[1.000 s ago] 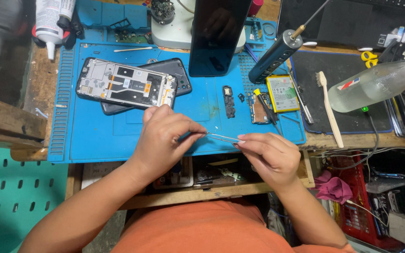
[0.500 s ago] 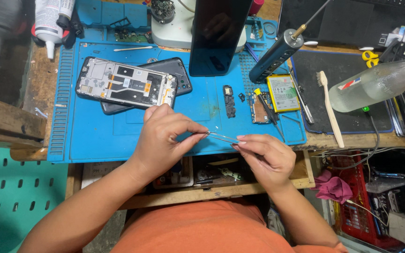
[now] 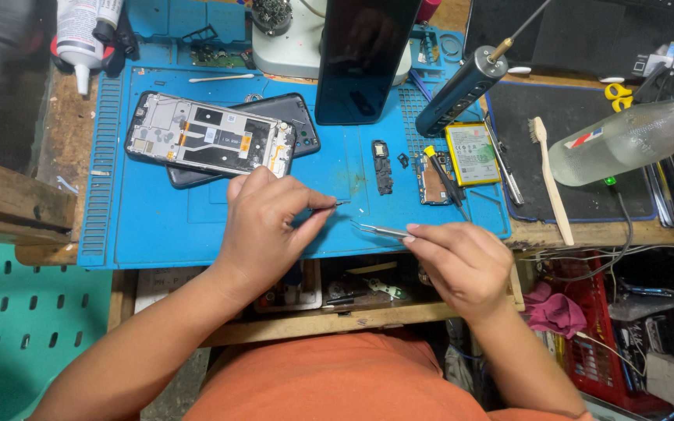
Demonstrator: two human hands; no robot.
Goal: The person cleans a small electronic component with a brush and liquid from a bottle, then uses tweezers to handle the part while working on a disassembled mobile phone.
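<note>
Plainly, on the blue mat (image 3: 157, 226) over the tabletop (image 3: 56, 156), with the opened phone frame (image 3: 208, 144) at upper left and circuit board (image 3: 433, 178) right of centre, the left hand (image 3: 263, 226) pinches a thin, stiff-looking probe (image 3: 329, 206) and the right hand (image 3: 462, 261) pinches light, springy-looking steel tweezers (image 3: 380, 230) mid-shaft, tips apart at centre.

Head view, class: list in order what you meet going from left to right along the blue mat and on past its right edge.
Opened phone frame → left hand → small black module → right hand → yellow-labelled battery → wooden-handled brush → clear plastic bottle.
</note>
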